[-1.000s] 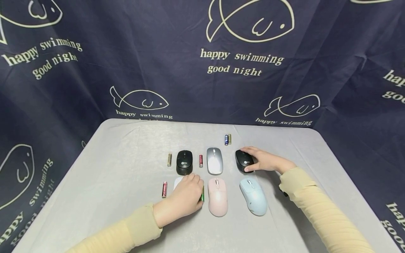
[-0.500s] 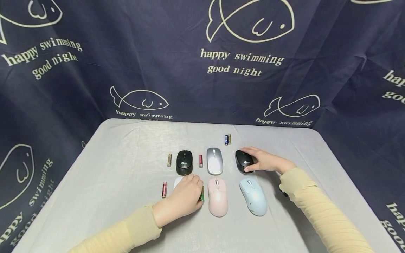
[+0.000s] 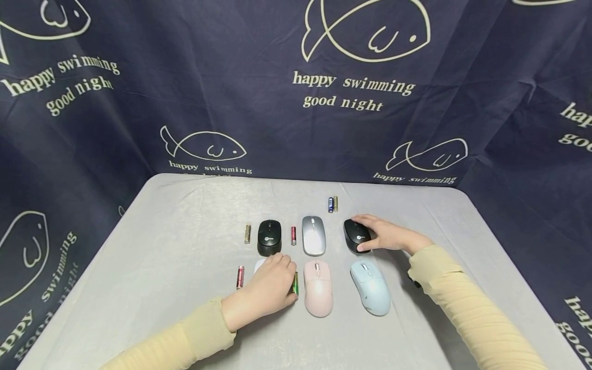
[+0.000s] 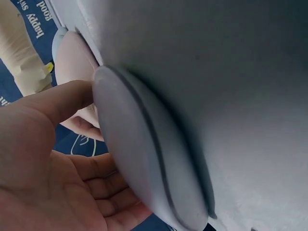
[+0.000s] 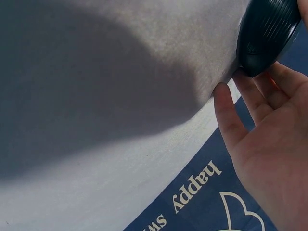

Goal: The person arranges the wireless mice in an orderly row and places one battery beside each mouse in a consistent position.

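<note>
My left hand [image 3: 273, 282] bends over a white mouse [image 3: 260, 264], largely hidden beneath it in the head view. In the left wrist view, the thumb lies at one end of this pale mouse [image 4: 130, 134] and the fingers curl at its other end. Beside the left fingertips shows a green battery [image 3: 295, 283], partly covered by the hand. On the right, a black mouse [image 3: 356, 236] is held by my right hand [image 3: 386, 234], index finger at the far end and thumb at the near end. The right wrist view shows fingertips at the tip of that black mouse [image 5: 267, 38].
A second black mouse [image 3: 270, 236], a silver mouse [image 3: 314, 235], a pink mouse [image 3: 318, 289] and a light blue mouse [image 3: 371, 288] stand around the hands. Gold [image 3: 247, 234], red [image 3: 240, 277], another red [image 3: 293, 235] and paired blue-and-gold batteries [image 3: 333, 204] lie on the grey table [image 3: 185, 288].
</note>
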A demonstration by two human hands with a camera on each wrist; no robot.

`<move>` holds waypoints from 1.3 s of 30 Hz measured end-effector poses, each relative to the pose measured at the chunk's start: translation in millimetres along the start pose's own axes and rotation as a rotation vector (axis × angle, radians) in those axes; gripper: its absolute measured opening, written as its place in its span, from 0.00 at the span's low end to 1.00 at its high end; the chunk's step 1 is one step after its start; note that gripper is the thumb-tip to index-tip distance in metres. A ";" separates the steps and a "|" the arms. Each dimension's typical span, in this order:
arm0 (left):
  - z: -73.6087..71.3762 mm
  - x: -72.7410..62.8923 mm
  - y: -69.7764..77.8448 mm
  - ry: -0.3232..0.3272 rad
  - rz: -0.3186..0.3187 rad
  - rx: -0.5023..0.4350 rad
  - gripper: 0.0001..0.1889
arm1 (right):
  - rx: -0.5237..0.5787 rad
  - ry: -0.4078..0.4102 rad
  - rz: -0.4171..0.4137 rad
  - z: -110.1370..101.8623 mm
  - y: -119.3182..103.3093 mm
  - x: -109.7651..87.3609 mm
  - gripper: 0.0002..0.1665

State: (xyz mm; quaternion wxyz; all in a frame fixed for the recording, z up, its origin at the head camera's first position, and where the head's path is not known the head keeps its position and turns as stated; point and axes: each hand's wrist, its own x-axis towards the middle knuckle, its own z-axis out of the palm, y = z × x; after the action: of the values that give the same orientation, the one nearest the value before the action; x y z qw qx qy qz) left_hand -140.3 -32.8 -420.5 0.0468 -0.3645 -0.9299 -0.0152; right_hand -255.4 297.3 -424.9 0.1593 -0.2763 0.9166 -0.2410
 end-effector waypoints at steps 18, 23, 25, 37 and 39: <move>-16.2 11.2 -5.3 -0.051 -0.036 -0.084 0.24 | -0.002 -0.001 0.001 0.7 0.4 -0.9 0.52; -19.2 19.0 -12.1 -0.067 -0.053 -0.180 0.24 | 0.003 -0.001 0.002 0.3 -0.1 -1.0 0.52; -20.7 22.1 -14.9 -0.073 -0.059 -0.206 0.24 | 0.003 -0.001 0.001 0.3 -0.2 -0.8 0.52; -27.8 44.7 -30.9 -0.047 -0.054 -0.210 0.26 | 0.005 0.001 -0.003 -0.1 -0.2 -0.4 0.51; -29.6 48.0 -32.9 -0.038 -0.049 -0.204 0.26 | 0.006 0.001 -0.003 -0.3 -0.7 -0.1 0.51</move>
State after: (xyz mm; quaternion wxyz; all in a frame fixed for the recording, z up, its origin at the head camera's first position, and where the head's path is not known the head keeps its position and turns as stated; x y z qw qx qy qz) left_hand -195.5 -26.4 -386.2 -0.0087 -0.3446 -0.9329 -0.1041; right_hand -255.2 296.9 -424.3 0.1595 -0.2769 0.9156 -0.2440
